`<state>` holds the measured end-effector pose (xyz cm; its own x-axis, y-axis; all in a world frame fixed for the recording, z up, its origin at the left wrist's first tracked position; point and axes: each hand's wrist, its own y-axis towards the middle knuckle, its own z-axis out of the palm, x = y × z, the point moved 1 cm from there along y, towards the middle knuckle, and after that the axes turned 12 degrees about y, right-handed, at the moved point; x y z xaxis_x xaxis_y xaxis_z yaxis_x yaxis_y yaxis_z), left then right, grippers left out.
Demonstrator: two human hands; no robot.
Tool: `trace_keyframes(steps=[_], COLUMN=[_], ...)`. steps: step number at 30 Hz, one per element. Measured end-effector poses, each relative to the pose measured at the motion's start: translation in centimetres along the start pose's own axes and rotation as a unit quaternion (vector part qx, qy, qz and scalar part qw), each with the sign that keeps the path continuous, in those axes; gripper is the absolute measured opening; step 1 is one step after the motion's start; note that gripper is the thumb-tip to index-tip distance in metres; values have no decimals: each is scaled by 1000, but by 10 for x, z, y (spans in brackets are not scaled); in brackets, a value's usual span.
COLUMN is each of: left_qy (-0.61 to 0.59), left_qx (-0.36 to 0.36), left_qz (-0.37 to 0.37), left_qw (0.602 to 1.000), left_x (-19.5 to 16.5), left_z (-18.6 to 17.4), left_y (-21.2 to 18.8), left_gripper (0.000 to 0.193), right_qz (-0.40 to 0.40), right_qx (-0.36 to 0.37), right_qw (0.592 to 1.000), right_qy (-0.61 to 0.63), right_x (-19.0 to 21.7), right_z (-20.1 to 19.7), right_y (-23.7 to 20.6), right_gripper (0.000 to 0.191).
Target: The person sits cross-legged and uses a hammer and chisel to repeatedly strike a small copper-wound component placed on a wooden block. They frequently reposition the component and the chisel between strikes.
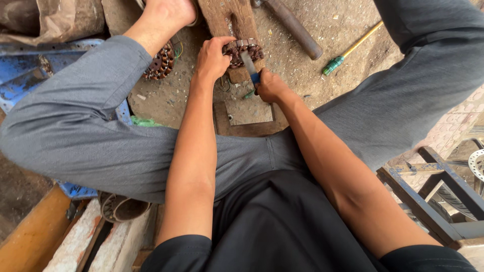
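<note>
Head view, counted:
- Two stators: one (243,52) on a wooden block (229,17), gripped by left hand (212,58); another (160,63) lies beside a foot.
- Right hand (269,86) clenches one blade tool (249,65) (blue handle) touching it.

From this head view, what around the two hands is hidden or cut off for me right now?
- Head view: the near side of the round rusty slotted metal core is hidden by the left hand.
- The handle of the flat grey blade is buried in the right hand.
- The second round slotted core is partly covered by the grey trouser leg.
- The dark cylindrical handle is cut off by the top edge.
</note>
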<state>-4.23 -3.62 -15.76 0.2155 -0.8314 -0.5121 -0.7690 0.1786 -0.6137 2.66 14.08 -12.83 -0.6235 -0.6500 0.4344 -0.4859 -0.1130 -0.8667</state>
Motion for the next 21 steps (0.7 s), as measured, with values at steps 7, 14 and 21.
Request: trace_keyframes(steps=[7,14,21], left_qy=[-41,47,83], left_qx=[-13,-78,-84], left_qz=[63,101,108], left_qw=[997,991,987], left_x=[15,14,7], left_z=[18,23,29], left_y=[5,2,8], left_gripper=[54,49,58], right_qz=[-72,-152,-306], right_qx=[-65,-121,-84], right_qw=[995,969,885], right_qy=[-14,-153,-340], right_x=[-22,-12,9], right_z=[0,-52,-56], right_y=[-4,-37,-50], right_gripper=[35,24,8])
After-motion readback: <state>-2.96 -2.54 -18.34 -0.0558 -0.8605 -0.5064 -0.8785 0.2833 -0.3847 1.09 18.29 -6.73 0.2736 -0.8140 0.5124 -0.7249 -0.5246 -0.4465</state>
